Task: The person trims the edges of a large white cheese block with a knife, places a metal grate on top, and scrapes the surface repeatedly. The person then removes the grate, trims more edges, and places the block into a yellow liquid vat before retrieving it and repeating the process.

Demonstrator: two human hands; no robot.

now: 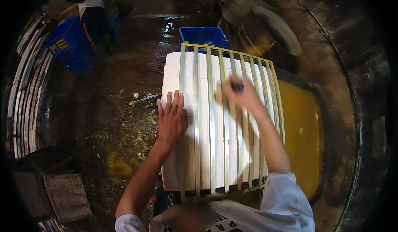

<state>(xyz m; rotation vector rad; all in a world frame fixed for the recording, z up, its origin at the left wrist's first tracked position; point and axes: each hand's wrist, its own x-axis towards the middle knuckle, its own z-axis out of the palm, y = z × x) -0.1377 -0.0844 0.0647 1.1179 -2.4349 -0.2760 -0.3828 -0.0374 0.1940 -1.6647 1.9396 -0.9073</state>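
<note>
In front of me lies a large white slab (174, 72), scored with fine lines and looking like tofu. A frame of pale yellowish slats (210, 120) rests over its top, the slats running away from me. My left hand (172, 118) is flat on the slab's left side, its fingers spread near the leftmost slat. Over the right half of the slats, my right hand (242, 93) is closed around a small dark object (237, 86). Blur and my fingers hide most of that object, and its lower end cannot be made out.
A blue crate (203, 35) stands beyond the slab. Yellow liquid fills a vat (300, 128) on the right. At the left are another blue crate (72, 45), stacked boards (27, 95) and a person (94, 18). A thin tool (145, 99) lies over the wet floor.
</note>
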